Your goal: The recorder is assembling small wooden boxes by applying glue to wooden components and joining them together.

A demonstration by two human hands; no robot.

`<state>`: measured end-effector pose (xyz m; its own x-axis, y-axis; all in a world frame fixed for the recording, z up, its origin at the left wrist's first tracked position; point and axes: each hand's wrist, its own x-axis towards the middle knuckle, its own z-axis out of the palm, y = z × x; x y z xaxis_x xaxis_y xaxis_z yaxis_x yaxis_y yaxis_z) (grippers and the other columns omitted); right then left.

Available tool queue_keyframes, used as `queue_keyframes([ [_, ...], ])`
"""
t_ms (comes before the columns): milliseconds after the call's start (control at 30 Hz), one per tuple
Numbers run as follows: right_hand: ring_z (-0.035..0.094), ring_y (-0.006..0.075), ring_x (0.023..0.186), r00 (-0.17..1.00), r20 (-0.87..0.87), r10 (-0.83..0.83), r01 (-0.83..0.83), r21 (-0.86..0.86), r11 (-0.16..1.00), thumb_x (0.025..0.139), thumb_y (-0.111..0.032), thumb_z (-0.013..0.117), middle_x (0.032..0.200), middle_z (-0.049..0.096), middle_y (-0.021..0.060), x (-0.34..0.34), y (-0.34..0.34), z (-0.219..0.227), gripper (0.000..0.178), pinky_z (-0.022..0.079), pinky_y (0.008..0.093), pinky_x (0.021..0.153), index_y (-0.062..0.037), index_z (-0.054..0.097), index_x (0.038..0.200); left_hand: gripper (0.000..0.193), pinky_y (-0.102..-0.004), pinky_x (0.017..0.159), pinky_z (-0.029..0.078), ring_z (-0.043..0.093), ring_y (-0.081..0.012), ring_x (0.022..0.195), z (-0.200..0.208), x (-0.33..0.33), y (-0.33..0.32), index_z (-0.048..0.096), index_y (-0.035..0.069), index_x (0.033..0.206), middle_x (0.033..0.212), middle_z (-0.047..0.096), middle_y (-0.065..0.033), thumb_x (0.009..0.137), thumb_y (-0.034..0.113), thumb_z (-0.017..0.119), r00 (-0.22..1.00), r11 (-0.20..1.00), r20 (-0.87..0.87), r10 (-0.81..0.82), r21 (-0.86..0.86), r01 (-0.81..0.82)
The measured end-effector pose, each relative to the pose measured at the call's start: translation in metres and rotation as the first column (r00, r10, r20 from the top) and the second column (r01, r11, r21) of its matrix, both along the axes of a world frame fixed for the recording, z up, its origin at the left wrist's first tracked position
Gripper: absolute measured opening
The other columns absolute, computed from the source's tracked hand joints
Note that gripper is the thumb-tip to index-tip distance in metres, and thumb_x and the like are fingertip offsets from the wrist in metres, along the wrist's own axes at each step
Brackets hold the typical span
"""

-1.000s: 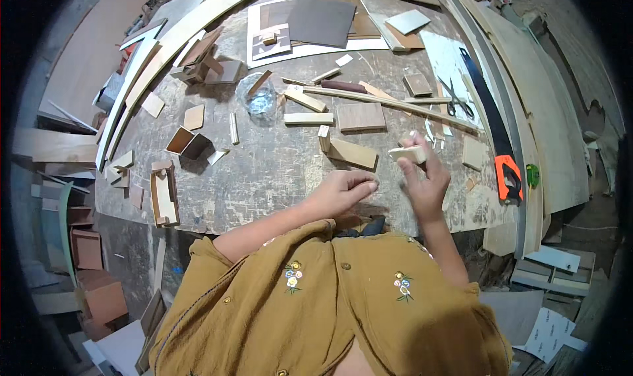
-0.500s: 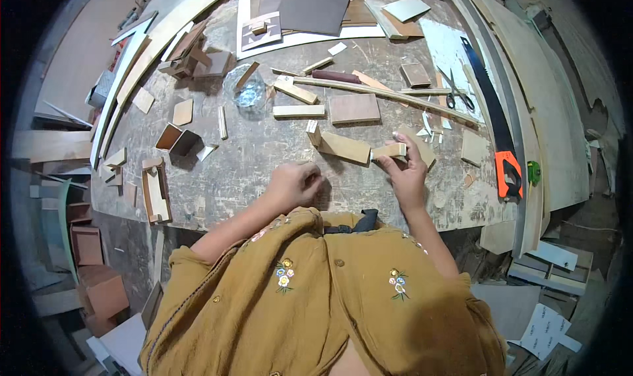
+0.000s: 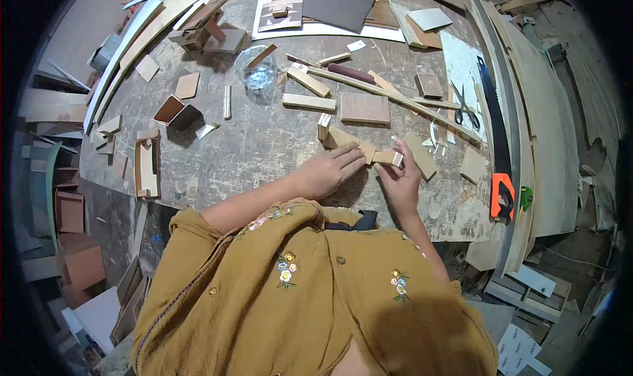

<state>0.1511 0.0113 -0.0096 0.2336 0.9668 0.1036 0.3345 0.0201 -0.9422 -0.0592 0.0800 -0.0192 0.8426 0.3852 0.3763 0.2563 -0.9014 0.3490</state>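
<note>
right hand's [image 3: 401,183] thumb and fingers are clamped on a small pale rectangular wooden block [image 3: 388,158], low over the table near the person's front edge. left hand's [image 3: 335,172] fingers lie close together over a flat pale wooden strip [image 3: 341,139]; thumb is hidden, so can't tell if they grip or just press. block's left end is right by the strip's right end; can't tell if they touch. a small upright pale wooden block [image 3: 324,127] stands at the strip's left end.

just right of the right hand, a thin flat tan wooden board [image 3: 422,158] lies on the table. beyond the hands: a brown rectangular wooden block [image 3: 364,108], a pale square-edged wooden stick [image 3: 309,103], a dark red-brown round rod [image 3: 351,74]. farther left, a clear round glass bowl [image 3: 258,79] with a brown strip across it. far right: black-handled metal scissors [image 3: 467,115], orange-handled handsaw [image 3: 502,185], small green tape measure [image 3: 526,198]. scuffed brown wooden tabletop [image 3: 244,158] under all this.
</note>
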Motion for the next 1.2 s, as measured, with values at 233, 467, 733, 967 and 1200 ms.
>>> queue_keyframes([
  [233, 0.064, 0.0187, 0.102, 1.000, -0.019, -0.001, 0.001, -0.014, 1.000, 0.081, 0.007, 0.069, 0.112, 0.063, 0.0138, 0.002, 0.000, -0.013, 0.061, 0.055, 0.0313, 0.082, -0.0074, 0.046, 0.136, 0.046, -0.0385, 0.082, 0.055, 0.051, -0.0319, 0.126, -0.008, 0.004, 0.002, 0.054, -0.003, 0.123, 0.131, 0.055, -0.0160, 0.079, 0.008, 0.054, 0.997, 0.997, -0.009, 0.072, 0.005, -0.072],
  [467, 0.067, 0.0203, 0.091, 0.998, 0.064, -0.018, 0.016, 0.021, 1.000, 0.081, 0.005, 0.069, 0.102, 0.062, 0.0126, 0.004, 0.001, -0.024, 0.053, 0.054, 0.0323, 0.077, -0.0085, 0.043, 0.125, 0.056, -0.0392, 0.092, 0.053, 0.051, -0.0291, 0.127, -0.013, 0.004, 0.001, 0.052, 0.003, 0.129, 0.135, 0.055, -0.0110, 0.073, 0.003, 0.062, 0.995, 0.987, -0.022, 0.093, -0.131, -0.095],
  [733, 0.063, 0.0166, 0.097, 0.997, 0.079, 0.017, -0.020, 0.030, 0.999, 0.082, 0.007, 0.068, 0.107, 0.060, 0.0106, 0.003, 0.000, -0.027, 0.056, 0.053, 0.0295, 0.083, -0.0074, 0.039, 0.129, 0.053, -0.0381, 0.086, 0.055, 0.053, -0.0294, 0.125, -0.005, -0.001, 0.000, 0.057, 0.003, 0.123, 0.130, 0.057, -0.0118, 0.070, 0.006, 0.062, 0.997, 0.991, 0.040, 0.062, -0.125, -0.056],
  [967, 0.067, 0.0248, 0.101, 0.999, 0.041, 0.005, -0.006, 0.017, 1.000, 0.082, 0.000, 0.070, 0.110, 0.064, 0.0160, 0.008, -0.001, -0.033, 0.056, 0.054, 0.0345, 0.082, -0.0095, 0.044, 0.131, 0.022, -0.0372, 0.065, 0.052, 0.062, -0.0275, 0.078, 0.012, -0.050, -0.008, 0.062, 0.005, 0.086, 0.089, 0.063, -0.0103, 0.067, 0.009, 0.071, 0.983, 0.970, 0.094, 0.156, -0.204, -0.134],
  [1200, 0.068, 0.0271, 0.097, 0.980, 0.197, 0.043, -0.031, -0.063, 0.998, 0.081, -0.003, 0.072, 0.109, 0.064, 0.0144, 0.006, 0.004, -0.007, 0.061, 0.057, 0.0357, 0.079, -0.0115, 0.043, 0.134, 0.039, -0.0450, 0.089, 0.047, 0.057, -0.0362, 0.100, 0.012, -0.055, 0.005, 0.063, 0.002, 0.111, 0.108, 0.064, -0.0174, 0.077, 0.018, 0.071, 0.809, 0.799, 0.133, 0.572, -0.313, -0.513],
])
